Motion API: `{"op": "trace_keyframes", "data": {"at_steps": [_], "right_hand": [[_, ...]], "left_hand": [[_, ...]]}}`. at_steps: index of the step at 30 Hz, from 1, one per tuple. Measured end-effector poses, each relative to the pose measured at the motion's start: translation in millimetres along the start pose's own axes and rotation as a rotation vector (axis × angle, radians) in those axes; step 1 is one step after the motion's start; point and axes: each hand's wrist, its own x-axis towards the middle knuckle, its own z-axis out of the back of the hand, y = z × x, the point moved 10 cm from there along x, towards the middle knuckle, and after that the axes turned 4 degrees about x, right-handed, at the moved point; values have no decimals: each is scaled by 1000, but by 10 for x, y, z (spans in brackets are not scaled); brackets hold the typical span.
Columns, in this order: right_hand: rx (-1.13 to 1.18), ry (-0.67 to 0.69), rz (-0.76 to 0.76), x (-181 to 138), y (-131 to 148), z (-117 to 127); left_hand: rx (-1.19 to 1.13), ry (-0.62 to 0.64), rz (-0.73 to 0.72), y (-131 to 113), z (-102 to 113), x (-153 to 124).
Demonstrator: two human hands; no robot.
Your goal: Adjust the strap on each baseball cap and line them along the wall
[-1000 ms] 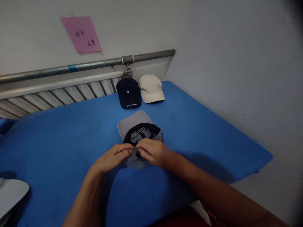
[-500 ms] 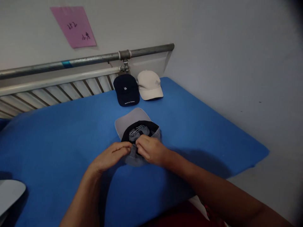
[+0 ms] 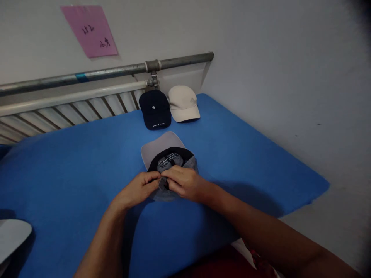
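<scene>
A grey baseball cap lies upside down on the blue table, brim pointing away from me and its dark inner band showing. My left hand is closed at the near left edge, thumb and fingers pinching the cap's back strap. From the right, my right hand grips the same strap area, its fingertips meeting those of the left. The exact piece of strap between the fingers is mostly hidden. Beyond it sit a black cap with small white lettering and a beige cap, side by side.
The blue table meets a wall on the right. A white radiator and a metal pipe run along the back. Pink paper with handwriting hangs above. A white rounded object stands at the lower left.
My right fingertips have shifted slightly left, closing up against my left fingertips at the strap. The strap end that showed between the hands is now more covered. The other caps stay put.
</scene>
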Motion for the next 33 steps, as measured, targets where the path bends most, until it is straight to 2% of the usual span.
{"op": "trace_keyframes", "data": {"at_steps": [8, 12, 16, 21, 23, 26, 28, 31, 33], "right_hand": [[-145, 42, 35, -11, 43, -5], [-147, 90, -2, -19, -14, -94], [-94, 63, -126, -2, -156, -154], [98, -70, -363, 12, -371, -29], [130, -116, -316, 27, -312, 52], [154, -176, -133, 36, -122, 156], [140, -141, -52, 33, -43, 126], [113, -66, -33, 31, -42, 37], [125, -75, -46, 27, -66, 39]], "left_hand": [[-165, -20, 62, 53, 13, -11], [-118, -19, 55, 48, -1, -6], [11, -21, 22, 37, -8, 8], [48, -20, -42, -60, 11, 4], [3, -61, -29, -60, 66, 3], [-68, -72, 7, -19, 87, 7], [-91, -56, 8, -4, 72, 9], [-75, -63, 8, 17, 82, 1], [-56, -63, 4, 15, 89, -7]]}}
